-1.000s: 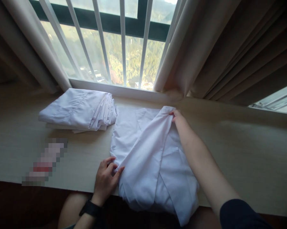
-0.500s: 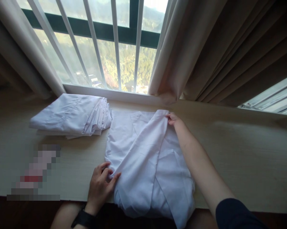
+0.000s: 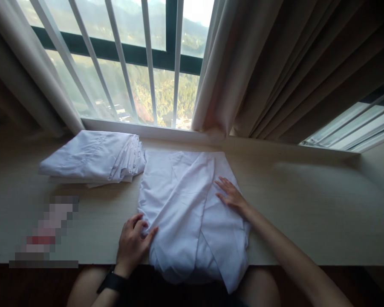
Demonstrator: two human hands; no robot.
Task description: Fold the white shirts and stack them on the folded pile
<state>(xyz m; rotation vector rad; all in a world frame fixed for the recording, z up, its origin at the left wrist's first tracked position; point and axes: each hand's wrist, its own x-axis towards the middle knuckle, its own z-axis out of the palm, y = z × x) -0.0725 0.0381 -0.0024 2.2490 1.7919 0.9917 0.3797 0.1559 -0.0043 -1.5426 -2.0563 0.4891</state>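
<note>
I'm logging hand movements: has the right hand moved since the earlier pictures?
Yes. The right hand has moved away from the window sill, toward the camera, leaving the far edge of the spread white cloth.

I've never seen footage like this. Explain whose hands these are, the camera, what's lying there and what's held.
No machine: a person works bare-handed, seen from a head-worn camera looking forward and down. On the pale ledge lie a folded white bundle at left, a pixelated item nearer the person, and a wide white cloth whose near end overhangs the edge. The left hand touches that cloth's left edge; its grip is unclear. The right hand lies open on it.
</note>
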